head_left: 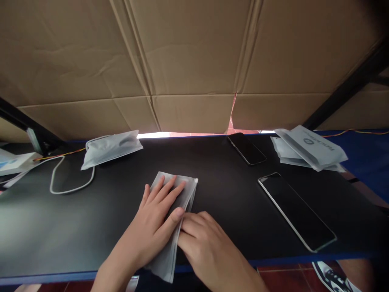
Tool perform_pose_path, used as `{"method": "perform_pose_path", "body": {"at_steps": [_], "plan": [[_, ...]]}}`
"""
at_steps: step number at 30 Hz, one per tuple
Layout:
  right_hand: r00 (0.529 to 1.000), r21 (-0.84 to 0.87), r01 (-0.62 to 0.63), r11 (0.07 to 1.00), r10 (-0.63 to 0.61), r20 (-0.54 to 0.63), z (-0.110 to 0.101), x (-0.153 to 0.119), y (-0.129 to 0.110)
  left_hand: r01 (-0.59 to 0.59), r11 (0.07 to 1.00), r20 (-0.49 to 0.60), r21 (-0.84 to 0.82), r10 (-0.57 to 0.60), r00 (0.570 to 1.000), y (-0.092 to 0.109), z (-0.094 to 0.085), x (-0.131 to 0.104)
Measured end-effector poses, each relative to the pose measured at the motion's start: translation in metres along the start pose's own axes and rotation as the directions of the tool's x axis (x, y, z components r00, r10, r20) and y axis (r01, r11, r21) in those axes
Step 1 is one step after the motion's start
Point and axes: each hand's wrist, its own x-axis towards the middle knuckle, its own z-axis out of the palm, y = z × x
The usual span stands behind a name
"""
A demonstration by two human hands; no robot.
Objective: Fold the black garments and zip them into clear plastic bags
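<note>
A frosted zip pouch (165,259) lies lengthwise at the front of the black table, its lower end over the edge and a white slider at its upper right corner. My left hand (156,221) lies flat on top of it, fingers spread. At the pouch's right side, my right hand (202,239) has its fingers curled against the pouch edge; the fingertips are hidden, so what they hold cannot be made out.
Two dark phones, one at the back (246,149) and one nearer (298,211), lie right on the black table (127,166). Stacked pouches (319,148) sit at the back right. Another pouch (112,148) and a white cable (73,190) are left. Cardboard (194,48) stands behind.
</note>
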Motion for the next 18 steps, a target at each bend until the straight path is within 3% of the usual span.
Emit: {"method": "perform_pose_path", "body": {"at_steps": [6,10,12,14,18], "plan": [[0.997,0.083,-0.071,0.994,0.069,0.031,-0.014,-0.019,0.009,0.007,0.996,0.002,0.093,-0.007,1.000,0.000,0.006,0.002],[0.992,0.162,-0.128,0.978,0.129,0.008,-0.033,-0.016,0.019,0.004,0.990,0.013,0.141,-0.006,1.000,0.005,-0.009,0.010],[0.964,0.169,-0.247,0.954,0.259,-0.054,-0.043,-0.005,0.028,-0.016,0.983,-0.008,0.183,0.018,1.000,0.011,-0.021,0.026],[0.901,0.154,-0.397,0.905,0.417,-0.123,-0.050,0.010,0.037,-0.048,0.978,-0.026,0.204,0.055,0.998,0.018,-0.031,0.048],[0.840,0.137,-0.508,0.850,0.524,-0.140,-0.051,0.040,0.050,-0.128,0.980,0.044,0.152,0.122,0.992,0.025,-0.034,0.088]]}}
